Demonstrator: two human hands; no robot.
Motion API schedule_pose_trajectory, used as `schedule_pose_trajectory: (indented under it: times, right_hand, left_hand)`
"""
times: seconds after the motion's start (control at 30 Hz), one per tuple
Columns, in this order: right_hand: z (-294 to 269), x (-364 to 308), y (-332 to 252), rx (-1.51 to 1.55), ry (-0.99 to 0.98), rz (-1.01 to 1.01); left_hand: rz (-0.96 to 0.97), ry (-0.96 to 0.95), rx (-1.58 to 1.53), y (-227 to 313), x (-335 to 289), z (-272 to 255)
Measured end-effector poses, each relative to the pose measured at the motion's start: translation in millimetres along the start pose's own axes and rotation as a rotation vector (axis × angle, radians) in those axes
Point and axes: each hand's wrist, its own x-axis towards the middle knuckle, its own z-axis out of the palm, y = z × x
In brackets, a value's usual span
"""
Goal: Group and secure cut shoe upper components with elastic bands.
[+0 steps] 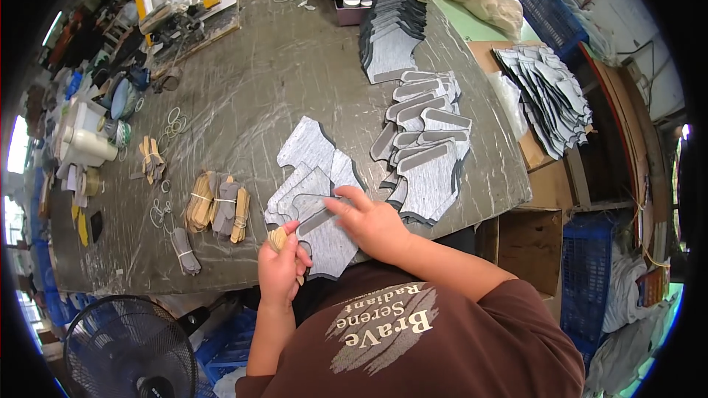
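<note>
My left hand [278,269] is closed round a small stack of tan strips [276,239] at the table's near edge. Beside it lies a light grey, shaped fabric piece [332,247] with dark edging and a darker grey strip [317,220] along its upper part. My right hand [369,222] rests over that piece with its fingers apart, the fingertips by the strip's right end. Under and beyond it, more grey fabric pieces [302,146] overlap loosely.
Right of my hands sits a heap of grey pieces with strips [428,166]; a neat stack [394,40] lies beyond. To the left are banded bundles of tan and grey strips [198,203] and loose rubber bands [173,121]. A black fan [129,350] stands lower left.
</note>
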Motion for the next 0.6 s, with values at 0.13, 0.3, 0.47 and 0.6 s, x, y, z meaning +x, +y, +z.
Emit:
schedule_pose_trajectory:
  times: [0.13,0.3,0.47,0.6]
  right_hand:
    - [8.5,15.2,-5.3,-0.082,-0.241,-0.063]
    - [16.2,14.7,2.3,-0.104,-0.281,-0.131]
    - [4.0,4.4,-5.7,-0.127,-0.297,-0.142]
    - [-6.0,-1.6,-3.5,-0.157,-0.369,-0.126]
  left_hand:
    - [0.022,0.022,0.020,-0.3,1.6,4.8]
    - [0.039,0.033,-0.042,0.5,0.9,10.5]
    - [0.074,0.034,-0.041,0.5,0.6,11.1]
    - [0.054,0.051,-0.030,4.6,1.6,14.5]
